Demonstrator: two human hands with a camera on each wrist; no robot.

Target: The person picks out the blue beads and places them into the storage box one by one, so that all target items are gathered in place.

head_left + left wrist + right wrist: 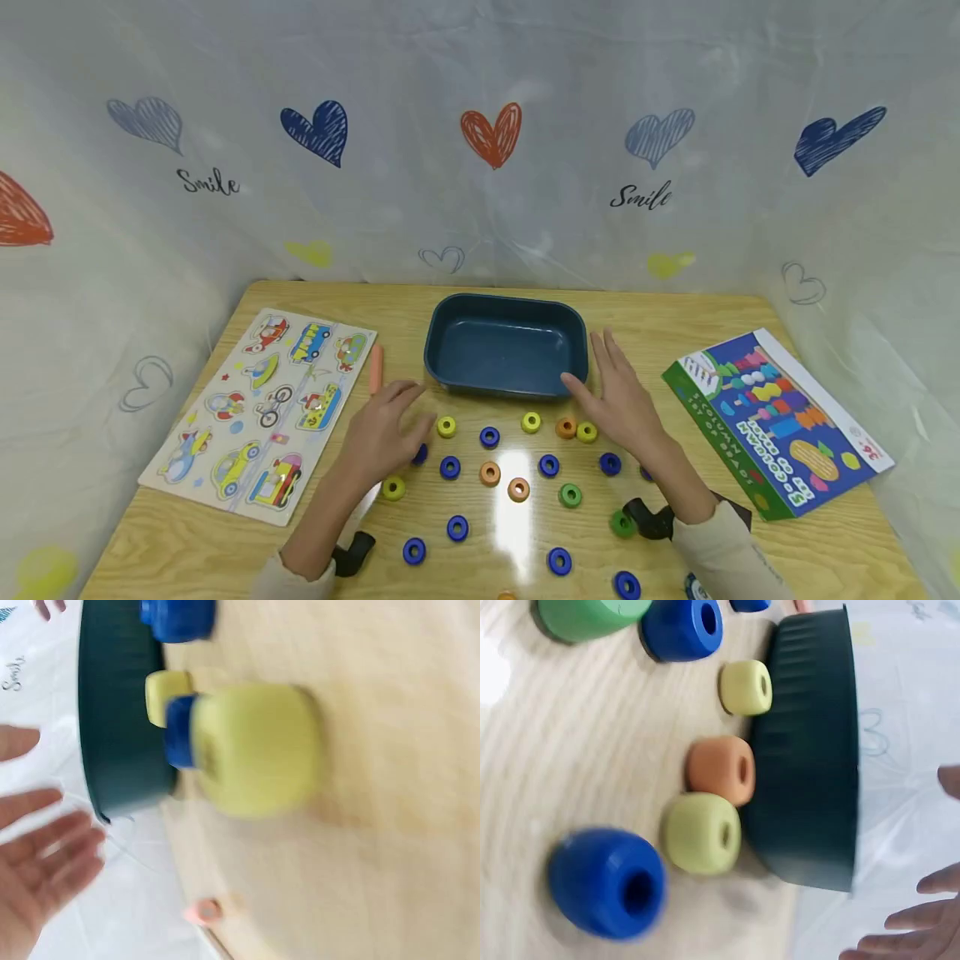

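Note:
A dark teal rectangular tub (pixel 506 392) stands at the back middle of the wooden table. My left hand (pixel 381 437), fingers loosely bent and holding nothing, hovers left of the tub's near corner, over a partly hidden blue bead. At the tub's right end my right hand (pixel 621 408) has its fingers spread, the thumb overlapping the tub's rim in the head view. Loose ring-shaped beads lie in front of the tub, among them a yellow bead (pixel 703 834) beside an orange bead (pixel 721 771), and a blue bead (pixel 607 883). Another yellow bead (pixel 259 750) looms large in the left wrist view.
A picture puzzle board (pixel 255 417) with vehicles lies at the left, an orange stick (pixel 376 369) beside it. A printed toy box (pixel 780 425) lies at the right. More beads, such as a green bead (pixel 570 496), are scattered toward the front. A heart-printed curtain (pixel 480 208) hangs behind.

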